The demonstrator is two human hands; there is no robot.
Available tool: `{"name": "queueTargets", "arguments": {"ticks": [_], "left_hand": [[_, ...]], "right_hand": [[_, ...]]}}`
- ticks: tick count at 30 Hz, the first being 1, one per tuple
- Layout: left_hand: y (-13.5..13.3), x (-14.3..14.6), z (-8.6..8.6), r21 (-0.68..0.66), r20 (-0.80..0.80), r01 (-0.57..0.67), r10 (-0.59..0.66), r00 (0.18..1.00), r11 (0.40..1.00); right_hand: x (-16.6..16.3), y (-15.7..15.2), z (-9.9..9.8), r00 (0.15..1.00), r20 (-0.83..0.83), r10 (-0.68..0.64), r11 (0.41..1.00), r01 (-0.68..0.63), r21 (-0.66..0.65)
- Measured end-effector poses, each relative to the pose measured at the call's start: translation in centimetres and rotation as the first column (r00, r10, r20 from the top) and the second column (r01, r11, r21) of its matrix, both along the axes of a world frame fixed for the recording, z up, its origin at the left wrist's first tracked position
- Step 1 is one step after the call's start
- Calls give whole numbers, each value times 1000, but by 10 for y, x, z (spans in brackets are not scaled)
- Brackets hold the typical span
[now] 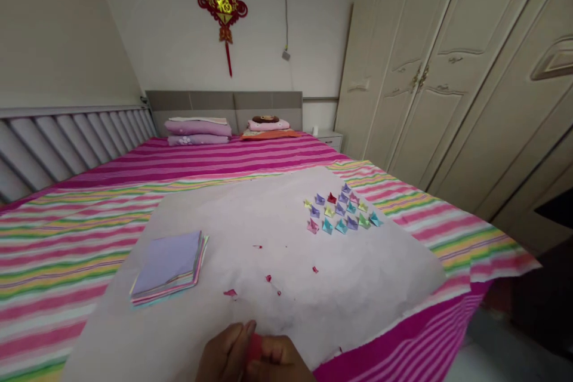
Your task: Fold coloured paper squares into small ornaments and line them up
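At the bottom edge, my left hand (224,353) and my right hand (284,359) meet with fingers closed around a small piece of red paper (254,347). Much of it is hidden by the fingers, so its exact shape cannot be made out. Beyond my hands lies a large white sheet (215,215). A stack of square coloured paper (170,262) with a lilac sheet on top rests on its left part. Several small folded paper pieces (340,209) in purple, yellow, teal, green, pink and red stand in rows at the right. Red paper scraps (230,293) lie nearer to me.
The white sheet is spread on a bed with a striped cover (40,239). Folded purple bedding (199,128) and a pink pile (268,124) sit by the headboard (192,104). A rail (76,137) runs along the left; a cream wardrobe (416,71) stands at the right.
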State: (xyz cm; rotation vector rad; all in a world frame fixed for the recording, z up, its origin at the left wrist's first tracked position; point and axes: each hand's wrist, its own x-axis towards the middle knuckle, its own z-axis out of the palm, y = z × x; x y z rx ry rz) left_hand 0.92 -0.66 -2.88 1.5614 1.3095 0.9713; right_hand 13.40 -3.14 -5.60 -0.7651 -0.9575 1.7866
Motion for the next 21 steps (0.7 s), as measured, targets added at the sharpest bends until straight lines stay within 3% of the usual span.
{"name": "queueTargets", "arguments": {"ticks": [2, 7, 10, 17, 21], "left_hand": [[2, 2, 9, -47, 74, 0, 3, 997, 999], [5, 0, 37, -6, 243, 71, -67, 968, 997], [3, -3, 47, -1, 244, 75, -73, 967, 997], [1, -6, 57, 31, 203, 82, -86, 975, 996], [0, -7, 58, 40, 209, 72, -79, 975, 997]], "right_hand": [[0, -1, 9, 999, 12, -40, 999, 40, -8], [10, 1, 36, 970, 117, -214, 975, 205, 83], [15, 4, 43, 967, 145, -209, 975, 195, 103], [20, 5, 49, 972, 180, -152, 980, 125, 154], [28, 7, 53, 954, 70, -291, 947, 276, 166]]}}
